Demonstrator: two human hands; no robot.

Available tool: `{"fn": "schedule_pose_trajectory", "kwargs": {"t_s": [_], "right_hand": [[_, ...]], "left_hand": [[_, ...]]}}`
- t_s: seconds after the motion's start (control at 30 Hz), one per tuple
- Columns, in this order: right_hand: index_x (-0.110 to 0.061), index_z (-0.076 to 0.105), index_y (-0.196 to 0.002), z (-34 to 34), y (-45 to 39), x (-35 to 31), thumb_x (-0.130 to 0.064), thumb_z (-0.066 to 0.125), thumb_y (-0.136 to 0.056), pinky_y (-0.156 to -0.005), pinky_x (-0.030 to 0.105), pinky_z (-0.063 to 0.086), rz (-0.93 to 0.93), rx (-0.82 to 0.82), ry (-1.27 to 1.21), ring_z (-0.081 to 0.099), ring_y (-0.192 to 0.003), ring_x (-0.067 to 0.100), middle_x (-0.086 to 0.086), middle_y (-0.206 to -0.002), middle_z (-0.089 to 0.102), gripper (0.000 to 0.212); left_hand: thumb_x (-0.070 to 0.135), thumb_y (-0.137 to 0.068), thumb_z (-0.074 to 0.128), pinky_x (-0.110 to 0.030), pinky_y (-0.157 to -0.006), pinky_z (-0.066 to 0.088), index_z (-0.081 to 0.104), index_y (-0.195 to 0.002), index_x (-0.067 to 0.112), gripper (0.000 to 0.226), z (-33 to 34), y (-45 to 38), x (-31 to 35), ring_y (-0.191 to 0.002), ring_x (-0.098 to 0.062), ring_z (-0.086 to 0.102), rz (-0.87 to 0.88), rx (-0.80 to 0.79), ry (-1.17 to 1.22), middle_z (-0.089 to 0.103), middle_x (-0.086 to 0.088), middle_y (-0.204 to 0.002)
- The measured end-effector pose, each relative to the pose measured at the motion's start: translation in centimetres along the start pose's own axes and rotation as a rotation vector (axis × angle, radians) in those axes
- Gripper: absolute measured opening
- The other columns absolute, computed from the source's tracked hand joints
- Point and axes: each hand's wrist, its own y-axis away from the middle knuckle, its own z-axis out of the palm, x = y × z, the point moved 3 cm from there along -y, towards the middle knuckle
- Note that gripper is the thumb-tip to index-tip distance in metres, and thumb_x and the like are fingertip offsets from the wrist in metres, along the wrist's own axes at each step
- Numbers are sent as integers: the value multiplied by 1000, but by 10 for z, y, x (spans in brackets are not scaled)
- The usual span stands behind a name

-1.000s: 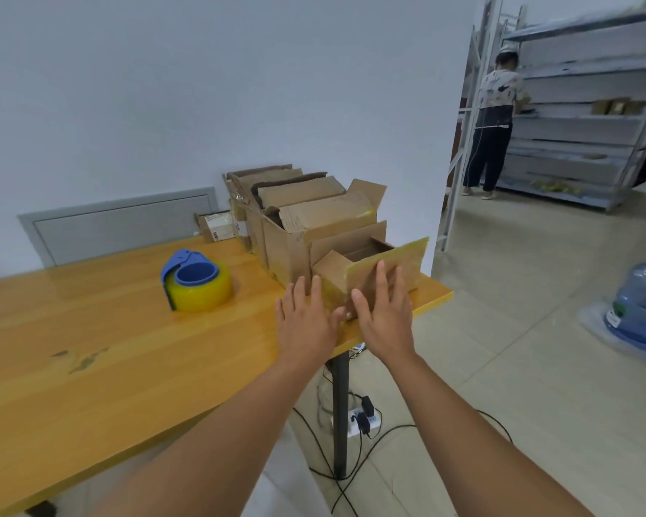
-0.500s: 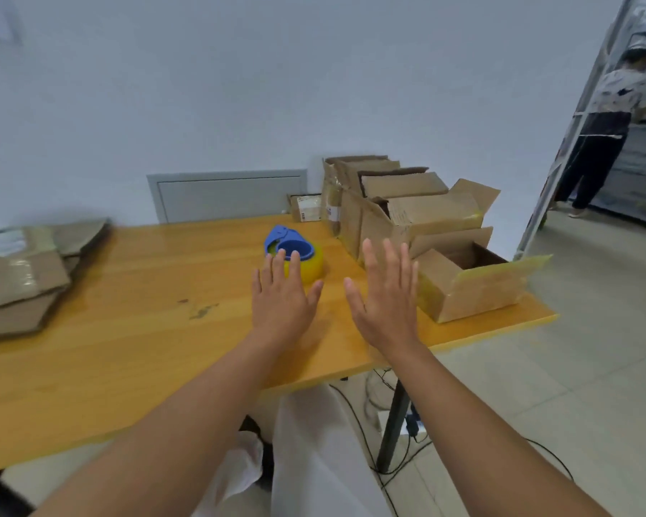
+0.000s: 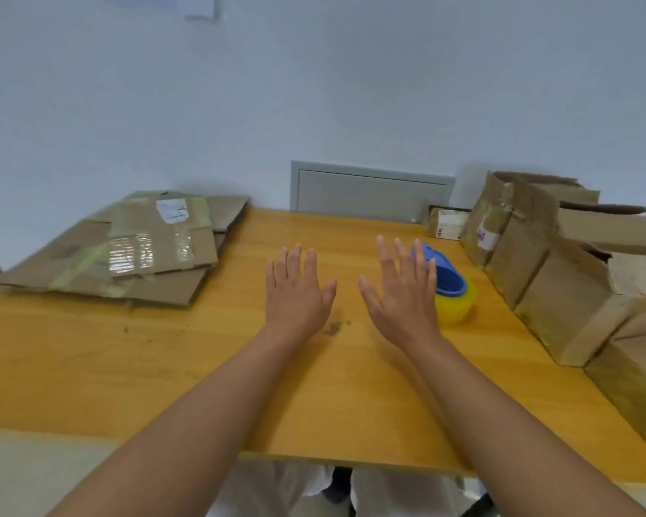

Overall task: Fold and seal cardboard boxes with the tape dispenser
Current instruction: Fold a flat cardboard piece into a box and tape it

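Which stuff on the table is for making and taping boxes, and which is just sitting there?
For the job:
flattened cardboard stack
tape dispenser
folded boxes
left hand and right hand, both empty

Just there:
small labelled box
grey wall panel

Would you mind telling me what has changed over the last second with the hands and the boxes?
Both hands let go of the open box at the table's right end and swung left; the left hand and right hand now hover open, holding nothing, over the table. The tape dispenser and the row of boxes stayed put.
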Motion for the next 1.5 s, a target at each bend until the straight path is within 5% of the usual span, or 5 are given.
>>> {"fn": "schedule_pose_trajectory", "kwargs": {"t_s": [0.63,0.9,1.17,1.33,1.5], "right_hand": [[-32,5,-158,137,-81,-99,-57,28,-101,-123,50,-4,-156,-462,-115,-6,-153,26,3,-166,10,67],[-30,9,-159,136,-81,-94,-57,29,-102,-123,48,-3,-147,-486,-166,-3,-154,24,3,-166,15,66],[-27,26,-155,126,-87,-84,-51,42,-101,-123,45,6,-39,-313,-446,7,-153,22,0,-161,27,62],[-27,17,-158,101,-102,-72,-50,51,-99,-121,40,19,147,-119,-802,16,-150,19,0,-163,19,72],[-26,3,-159,73,-109,-41,-47,55,-97,-114,28,19,294,28,-1020,11,-151,16,0,-166,8,84]], "left_hand": [[46,-90,53,-52,-121,-8,-6,-157,14,95,-23,-61,-178,-149,-36,-18,-481,-144,-177,-16,-15,-163],[44,-99,38,-48,-116,20,30,-149,13,60,-15,-58,-175,-141,-34,27,-434,6,-253,32,-12,-154],[34,-104,40,-47,-112,29,58,-134,19,38,-52,-67,-130,-124,-22,50,-188,409,132,59,-1,-134],[12,-102,48,-6,-79,42,62,-126,14,27,-69,-55,-75,-90,-1,61,91,446,560,70,-1,-108],[19,-104,44,-11,-54,36,53,-91,29,19,-64,-49,-53,-57,4,48,-42,387,827,54,22,-64]]}}
